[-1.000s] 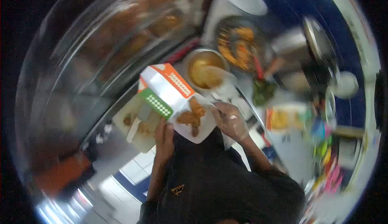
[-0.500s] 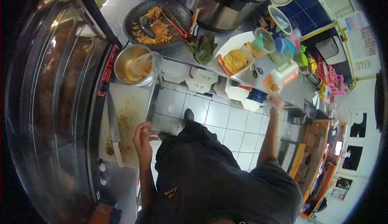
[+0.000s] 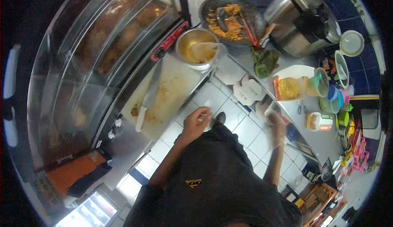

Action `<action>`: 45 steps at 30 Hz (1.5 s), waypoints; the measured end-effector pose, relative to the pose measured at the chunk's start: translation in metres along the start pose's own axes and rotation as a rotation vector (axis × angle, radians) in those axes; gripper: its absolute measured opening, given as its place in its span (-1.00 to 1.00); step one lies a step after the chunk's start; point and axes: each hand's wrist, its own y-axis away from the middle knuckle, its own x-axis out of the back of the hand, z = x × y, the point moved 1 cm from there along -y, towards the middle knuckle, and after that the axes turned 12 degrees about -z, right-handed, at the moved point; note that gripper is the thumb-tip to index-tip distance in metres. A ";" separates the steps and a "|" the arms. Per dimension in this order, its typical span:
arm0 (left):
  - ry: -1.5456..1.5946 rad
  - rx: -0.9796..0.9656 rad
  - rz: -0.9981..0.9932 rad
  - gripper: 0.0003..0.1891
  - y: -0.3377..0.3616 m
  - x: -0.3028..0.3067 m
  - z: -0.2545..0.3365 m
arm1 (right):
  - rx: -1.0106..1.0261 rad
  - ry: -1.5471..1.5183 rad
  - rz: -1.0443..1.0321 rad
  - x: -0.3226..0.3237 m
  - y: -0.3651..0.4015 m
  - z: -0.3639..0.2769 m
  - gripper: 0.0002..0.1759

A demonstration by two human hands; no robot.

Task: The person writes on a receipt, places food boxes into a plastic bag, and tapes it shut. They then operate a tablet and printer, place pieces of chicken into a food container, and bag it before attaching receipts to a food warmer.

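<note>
My left hand (image 3: 197, 122) hangs over the floor beside the cutting board, fingers loosely curled with a gap between them; I make out nothing in it. My right hand (image 3: 277, 128) is in front of the counter edge, smeared by motion, apparently in a clear plastic glove. Nearest to it on the counter is a small white takeaway box (image 3: 320, 121) with printed sides, lying by the scissors (image 3: 302, 107). An open box of noodles (image 3: 289, 89) stands farther back. On the cutting board (image 3: 172, 92) lies a large knife (image 3: 152, 90) with a white handle.
A metal bowl (image 3: 186, 42) with a plastic bag in it stands beyond the board. Behind are a stone mortar (image 3: 256, 12) with crumbly food and a large steel cooker (image 3: 292, 22). The glass display case (image 3: 82, 88) borders the left; folded boxes (image 3: 248, 90) sit below the counter.
The takeaway box has left my right hand and lies on the counter; that hand has drawn back toward me. My left hand's fingers have curled. The view has turned left.
</note>
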 end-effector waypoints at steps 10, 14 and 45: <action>0.119 -0.091 -0.026 -0.84 0.039 0.079 -0.013 | -0.269 -0.766 -0.829 -0.230 0.007 -0.214 -0.50; -0.002 0.003 -0.149 -0.92 0.059 0.117 -0.019 | -0.179 -0.689 -1.045 -0.260 0.005 -0.234 -0.46; -1.303 0.184 0.368 -0.58 0.105 0.174 -0.045 | -0.113 -0.920 -0.789 -0.390 -0.018 -0.171 -0.56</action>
